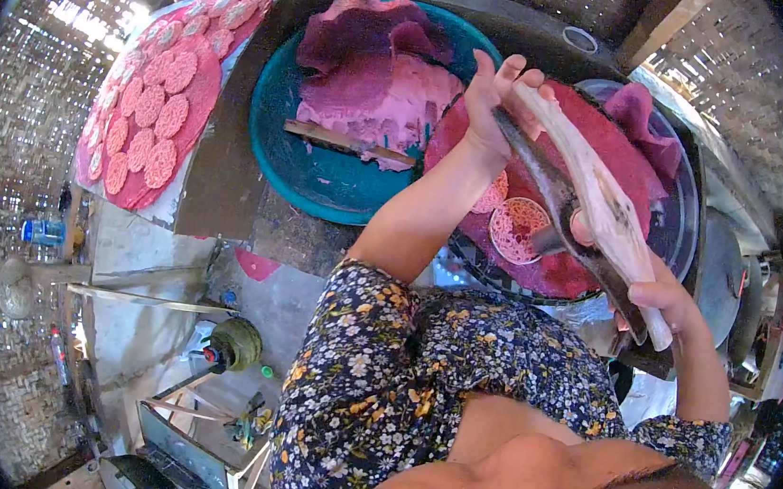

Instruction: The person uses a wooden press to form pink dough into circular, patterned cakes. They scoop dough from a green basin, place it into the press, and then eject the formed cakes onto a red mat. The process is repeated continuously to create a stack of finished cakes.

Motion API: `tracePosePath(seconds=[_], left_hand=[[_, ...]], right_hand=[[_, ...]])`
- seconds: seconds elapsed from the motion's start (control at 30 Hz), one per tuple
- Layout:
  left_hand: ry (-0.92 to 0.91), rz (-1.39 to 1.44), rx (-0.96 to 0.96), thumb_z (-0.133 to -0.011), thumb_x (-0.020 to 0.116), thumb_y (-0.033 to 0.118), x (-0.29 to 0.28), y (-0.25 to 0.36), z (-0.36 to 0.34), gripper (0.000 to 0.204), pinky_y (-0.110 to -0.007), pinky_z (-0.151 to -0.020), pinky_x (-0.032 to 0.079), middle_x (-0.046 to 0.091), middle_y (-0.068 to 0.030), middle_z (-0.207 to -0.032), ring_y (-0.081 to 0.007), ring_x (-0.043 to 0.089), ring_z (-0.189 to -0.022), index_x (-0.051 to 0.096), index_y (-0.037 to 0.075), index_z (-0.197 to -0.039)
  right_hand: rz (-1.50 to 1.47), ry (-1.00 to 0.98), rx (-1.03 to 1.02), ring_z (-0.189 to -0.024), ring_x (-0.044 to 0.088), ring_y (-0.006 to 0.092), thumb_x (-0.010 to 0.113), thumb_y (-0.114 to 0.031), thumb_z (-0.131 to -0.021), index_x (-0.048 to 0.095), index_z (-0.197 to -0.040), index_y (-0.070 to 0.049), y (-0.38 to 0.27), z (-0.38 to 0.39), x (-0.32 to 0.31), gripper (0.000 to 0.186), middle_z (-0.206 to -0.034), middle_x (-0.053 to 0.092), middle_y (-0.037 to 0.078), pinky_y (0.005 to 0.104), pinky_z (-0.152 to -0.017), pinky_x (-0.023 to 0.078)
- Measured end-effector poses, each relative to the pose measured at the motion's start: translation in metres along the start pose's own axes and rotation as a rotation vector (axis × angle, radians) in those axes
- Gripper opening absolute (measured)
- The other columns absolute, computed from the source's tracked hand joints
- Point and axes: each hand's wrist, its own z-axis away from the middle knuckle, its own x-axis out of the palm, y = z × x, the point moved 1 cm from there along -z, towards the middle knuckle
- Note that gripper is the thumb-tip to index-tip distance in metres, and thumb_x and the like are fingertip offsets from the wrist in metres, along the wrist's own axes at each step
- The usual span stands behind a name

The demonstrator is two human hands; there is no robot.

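A long wooden hand press with a pale upper bar (600, 181) and a dark lower bar (542, 173) slants across the front of me. My left hand (493, 112) grips its far left end, some fingers raised. Closed round the near right end is my right hand (670, 301). A bit of pink dough (583, 228) shows between the bars, above a short dark cylinder (548, 241). Below the cylinder lies a round rim with pink lacy strands (515, 231), on a dark pink cloth (566, 268). Beside it, another pink lacy disc (491, 194) is partly hidden by my left arm.
At left, a tilted board holds several pink lacy discs (148, 106) on pink cloth. A teal basin (270, 174) contains pink dough (417, 94), a wooden stick (345, 141) and cloth. A metal tray (687, 218) is at right; a green gas cylinder (238, 345) stands lower left.
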Motion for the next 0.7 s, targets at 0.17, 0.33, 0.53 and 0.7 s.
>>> tracePosePath(seconds=[0.17,0.33,0.53,0.7], left_hand=[[0.058,-0.114,0.023,-0.075,0.046,0.067,-0.003,0.02,0.013,0.052,-0.041,-0.059,0.049,0.058,-0.0061,-0.072,-0.0265,0.057,-0.069,0.054,0.016,-0.083],[0.117,-0.142,0.057,-0.076,0.046,0.066,0.004,0.03,0.005,0.051,-0.04,-0.054,0.049,0.056,-0.0065,-0.07,-0.0257,0.056,-0.065,0.053,0.017,-0.082],[0.107,-0.111,0.002,-0.078,0.043,0.066,-0.006,0.009,0.003,0.051,-0.043,-0.049,0.048,0.053,-0.0062,-0.067,-0.0256,0.055,-0.063,0.051,0.017,-0.085],[0.053,-0.152,-0.104,-0.073,0.035,0.074,0.023,0.003,0.009,0.073,-0.047,-0.078,0.045,0.056,-0.0126,-0.094,-0.0297,0.054,-0.091,0.046,0.015,-0.114]], right_hand=[[-0.031,-0.05,0.046,-0.066,0.055,0.0088,0.072,-0.04,-0.049,0.025,-0.134,-0.002,0.008,-0.009,0.015,0.104,-0.108,0.053,0.008,0.0188,-0.045,0.044],[0.053,0.001,-0.041,-0.065,0.054,0.0118,0.072,-0.036,-0.053,0.026,-0.133,-0.001,0.012,-0.019,0.009,0.099,-0.1,0.053,0.008,0.0222,-0.047,0.045],[0.102,0.02,-0.024,-0.066,0.055,0.0128,0.073,-0.036,-0.054,0.029,-0.131,0.0,0.021,-0.005,-0.004,0.095,-0.096,0.054,0.008,0.0231,-0.049,0.046],[-0.034,0.007,-0.023,-0.066,0.055,0.0129,0.073,-0.039,-0.053,0.031,-0.129,0.002,0.005,0.014,-0.003,0.096,-0.092,0.054,0.009,0.0236,-0.05,0.046]])
